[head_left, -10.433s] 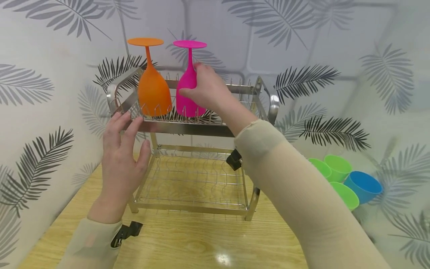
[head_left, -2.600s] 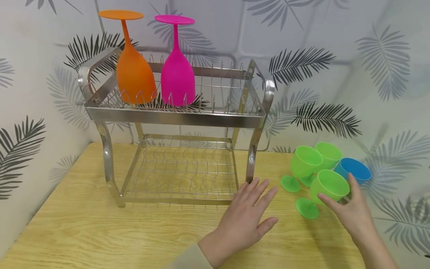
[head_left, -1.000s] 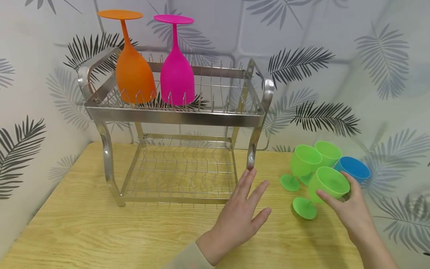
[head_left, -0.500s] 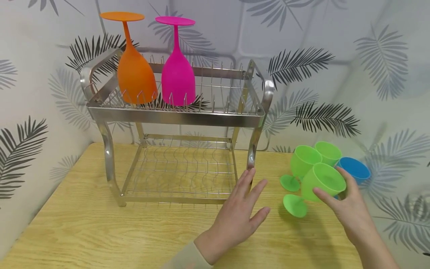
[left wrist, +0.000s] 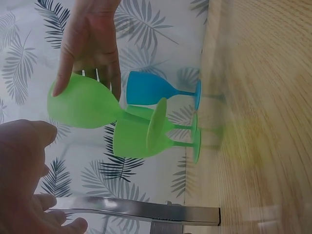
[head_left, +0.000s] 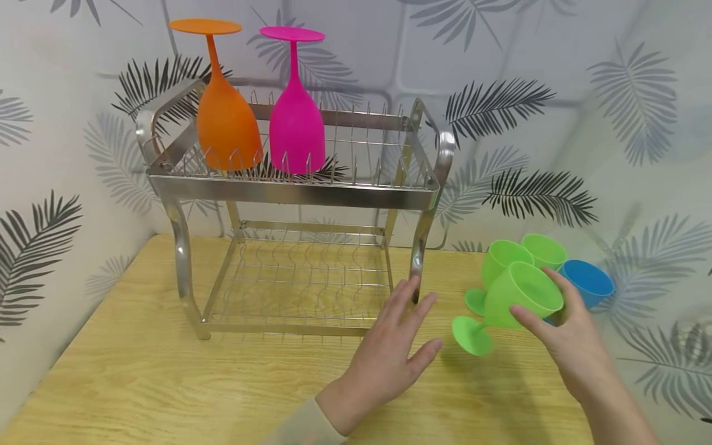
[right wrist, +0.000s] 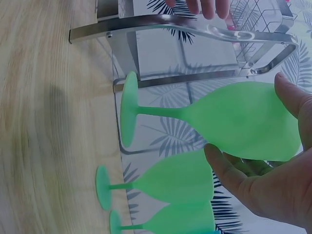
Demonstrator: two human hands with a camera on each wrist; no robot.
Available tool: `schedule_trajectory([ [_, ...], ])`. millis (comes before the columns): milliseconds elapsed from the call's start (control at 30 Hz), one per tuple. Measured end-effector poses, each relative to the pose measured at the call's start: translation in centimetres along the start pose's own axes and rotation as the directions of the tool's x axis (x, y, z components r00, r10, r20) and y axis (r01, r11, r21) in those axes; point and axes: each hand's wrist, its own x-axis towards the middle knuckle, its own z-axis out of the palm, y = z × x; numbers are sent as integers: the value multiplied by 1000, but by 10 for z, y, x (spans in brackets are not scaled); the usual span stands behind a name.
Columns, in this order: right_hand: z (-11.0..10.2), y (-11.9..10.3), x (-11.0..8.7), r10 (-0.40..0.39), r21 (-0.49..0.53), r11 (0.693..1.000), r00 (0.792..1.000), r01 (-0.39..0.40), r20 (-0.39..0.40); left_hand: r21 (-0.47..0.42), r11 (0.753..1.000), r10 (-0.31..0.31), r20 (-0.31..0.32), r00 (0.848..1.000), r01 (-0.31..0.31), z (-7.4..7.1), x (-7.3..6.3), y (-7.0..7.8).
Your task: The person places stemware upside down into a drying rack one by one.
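Head view: right grip [head_left: 573, 337] pinching one green goblet [head_left: 508, 301] (two green goblets [head_left: 496, 262] behind), left grip [head_left: 384, 353] spread

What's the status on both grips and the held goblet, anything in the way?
Right grip holds a green goblet, tilted, off the table. Left grip holds nothing, near the rack. Perhaps in the way: two green goblets standing just behind.

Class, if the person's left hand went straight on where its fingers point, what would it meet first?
The left hand would probably meet the near right leg of the metal rack, though depth there is unclear.
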Motion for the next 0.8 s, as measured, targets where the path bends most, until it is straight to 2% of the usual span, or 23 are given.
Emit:
schedule_trajectory([
  [267,6,-12,-3,-21,-2,1000,1000,21,12,-64,998,-27,16,1000,28,-9,-2,-2],
  [533,13,-21,-3,-70,115,991,997,66,35,-107,993,-47,17,999,49,-12,-6,-7],
  [700,16,-25,-3,-86,158,984,996,80,33,-134,988,-78,19,997,80,-14,-8,-8],
  [800,18,-28,-4,-95,218,972,995,84,38,-148,984,-97,17,995,99,-15,-8,-9],
])
